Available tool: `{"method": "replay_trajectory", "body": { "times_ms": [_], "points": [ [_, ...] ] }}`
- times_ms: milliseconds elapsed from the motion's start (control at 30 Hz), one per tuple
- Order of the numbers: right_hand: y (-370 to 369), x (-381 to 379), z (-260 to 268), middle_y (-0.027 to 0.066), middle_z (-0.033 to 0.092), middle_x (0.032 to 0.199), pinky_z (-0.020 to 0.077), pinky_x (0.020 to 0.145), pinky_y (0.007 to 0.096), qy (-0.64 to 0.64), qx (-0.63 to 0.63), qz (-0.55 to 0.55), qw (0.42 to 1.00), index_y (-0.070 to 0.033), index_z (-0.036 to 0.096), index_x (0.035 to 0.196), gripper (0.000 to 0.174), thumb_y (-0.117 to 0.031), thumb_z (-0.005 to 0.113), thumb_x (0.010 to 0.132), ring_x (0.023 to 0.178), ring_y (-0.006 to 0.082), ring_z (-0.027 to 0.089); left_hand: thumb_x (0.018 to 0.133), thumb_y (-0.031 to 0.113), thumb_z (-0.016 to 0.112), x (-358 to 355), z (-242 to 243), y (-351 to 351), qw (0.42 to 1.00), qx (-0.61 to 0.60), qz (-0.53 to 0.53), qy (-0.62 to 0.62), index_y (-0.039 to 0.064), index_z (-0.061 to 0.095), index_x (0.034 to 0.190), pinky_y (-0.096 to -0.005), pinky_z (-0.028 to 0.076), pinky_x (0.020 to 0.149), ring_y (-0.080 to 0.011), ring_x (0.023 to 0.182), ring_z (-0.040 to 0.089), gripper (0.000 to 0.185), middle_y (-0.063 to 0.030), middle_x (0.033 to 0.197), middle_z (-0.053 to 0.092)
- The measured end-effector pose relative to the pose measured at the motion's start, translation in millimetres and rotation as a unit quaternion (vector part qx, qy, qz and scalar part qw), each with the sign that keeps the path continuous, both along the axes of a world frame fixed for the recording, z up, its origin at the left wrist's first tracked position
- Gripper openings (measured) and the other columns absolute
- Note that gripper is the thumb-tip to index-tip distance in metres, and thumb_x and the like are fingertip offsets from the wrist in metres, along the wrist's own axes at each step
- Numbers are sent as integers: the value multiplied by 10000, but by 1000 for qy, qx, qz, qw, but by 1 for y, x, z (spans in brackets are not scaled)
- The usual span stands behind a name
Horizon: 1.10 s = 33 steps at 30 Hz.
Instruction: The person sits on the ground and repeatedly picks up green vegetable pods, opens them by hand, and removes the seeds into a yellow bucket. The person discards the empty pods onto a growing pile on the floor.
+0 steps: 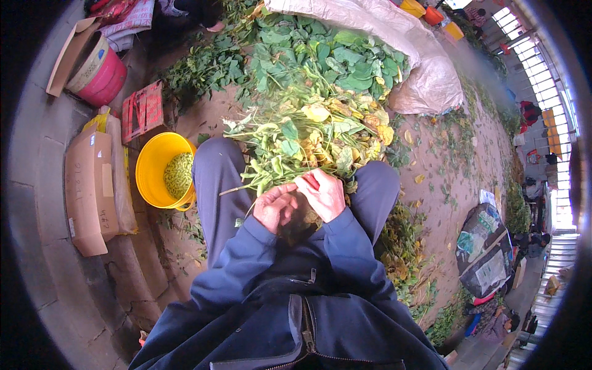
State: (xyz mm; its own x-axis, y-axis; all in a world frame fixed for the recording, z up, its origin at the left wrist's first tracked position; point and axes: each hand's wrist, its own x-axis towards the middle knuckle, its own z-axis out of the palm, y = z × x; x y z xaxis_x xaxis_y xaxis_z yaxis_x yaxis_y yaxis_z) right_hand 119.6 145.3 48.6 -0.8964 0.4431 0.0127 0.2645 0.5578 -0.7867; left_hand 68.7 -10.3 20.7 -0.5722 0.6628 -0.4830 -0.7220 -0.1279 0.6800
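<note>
My left hand (276,207) and my right hand (322,193) meet at the fingertips between my knees, at the near edge of a heap of bean plants (319,134). Green pods (261,173) hang from the stems just beyond my left hand, and yellowed leaves (323,152) lie past my right. Both hands have curled fingers. Whatever may be pinched between them is too small or hidden to make out. Beside my left knee stands a yellow bucket (149,169) with loose green pods (178,175) in its bottom.
Left of the bucket lie a cardboard box (88,180) and a red crate (144,111); a pink bucket (104,74) is farther off. Leafy plants (323,55) and a pale woven sack (430,88) lie ahead. A filled dark bag (483,252) and other people are to the right.
</note>
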Motion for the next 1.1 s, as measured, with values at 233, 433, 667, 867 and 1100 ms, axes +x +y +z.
{"method": "replay_trajectory", "body": {
  "times_ms": [233, 433, 667, 867, 1100],
  "points": [
    [-7, 5, 1, 101, 655, 734, 511, 612, 313, 18, -17, -40, 999, 2, 584, 874, 254, -214, 705, 819, 649, 191, 650, 907, 71, 459, 3, 9, 5, 999, -4, 47, 18, 14, 545, 1203, -202, 317, 434, -65, 523, 434, 314, -40, 757, 587],
    [-1, 10, -1, 91, 646, 728, 506, 641, 276, 54, -85, 11, 995, 37, 569, 854, 135, -89, 589, 899, 673, 145, 661, 909, 98, 477, 1, 9, 3, 997, -54, 32, 39, -29, 451, 1314, -208, 313, 424, -75, 494, 416, 425, -49, 747, 579],
    [-8, 9, -2, 74, 610, 706, 487, 609, 276, -22, -28, -31, 999, 5, 550, 786, 227, -155, 703, 835, 637, 125, 582, 889, 98, 464, -2, 1, 2, 995, -71, -25, 59, -51, 466, 1283, -205, 316, 413, -65, 456, 415, 421, -53, 738, 581],
    [-7, 20, -25, 106, 637, 736, 500, 601, 316, -4, -96, -58, 994, -3, 565, 825, 332, -245, 782, 754, 636, 205, 630, 882, 74, 476, -7, -5, 9, 998, -40, -50, -4, 9, 577, 1169, -195, 258, 398, -49, 453, 373, 311, -24, 719, 548],
    [-17, 33, -11, 105, 634, 737, 494, 605, 289, 8, -29, -78, 997, 3, 603, 865, 213, -148, 738, 800, 633, 155, 602, 891, 62, 470, -5, -6, 13, 998, 6, -43, -47, 17, 600, 1141, -188, 239, 384, -41, 442, 365, 285, -25, 737, 567]
  ]
}}
